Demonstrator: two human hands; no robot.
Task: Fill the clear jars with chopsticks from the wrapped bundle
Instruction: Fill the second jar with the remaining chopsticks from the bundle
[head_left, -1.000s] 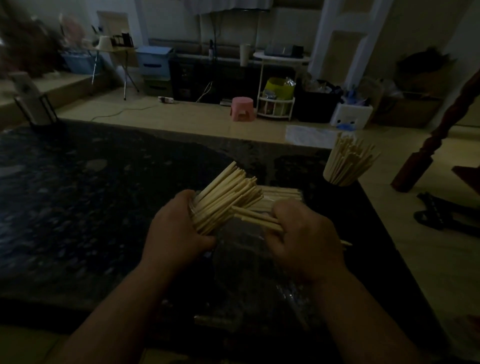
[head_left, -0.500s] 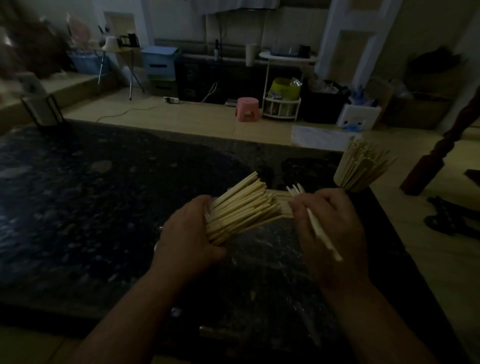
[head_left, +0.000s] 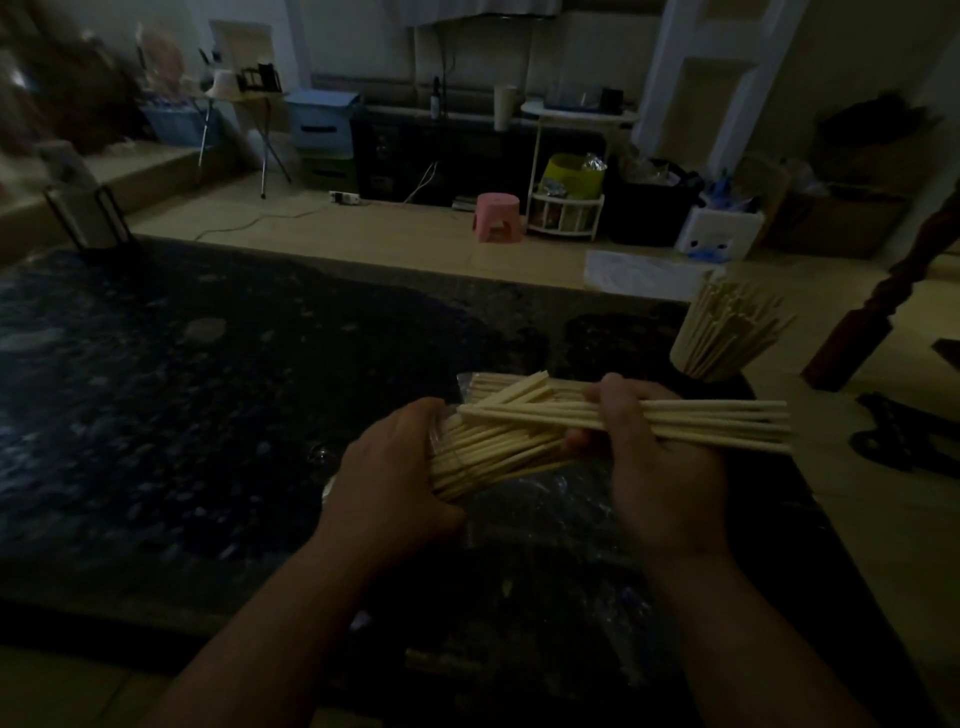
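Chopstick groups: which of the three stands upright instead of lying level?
The group in the jar at far right; the left hand and right hand hold the others roughly level.

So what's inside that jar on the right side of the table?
The jar is packed with pale chopsticks standing up and fanning out at the top. Their lower ends and the jar's bottom are too dark to see.

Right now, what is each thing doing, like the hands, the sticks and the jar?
left hand, grips the wrapped bundle.
right hand, holds a handful of loose chopsticks.
wrapped bundle, held at one end, chopstick ends poking out.
loose chopsticks, level, tips pointing right.
jar, upright, packed with chopsticks.
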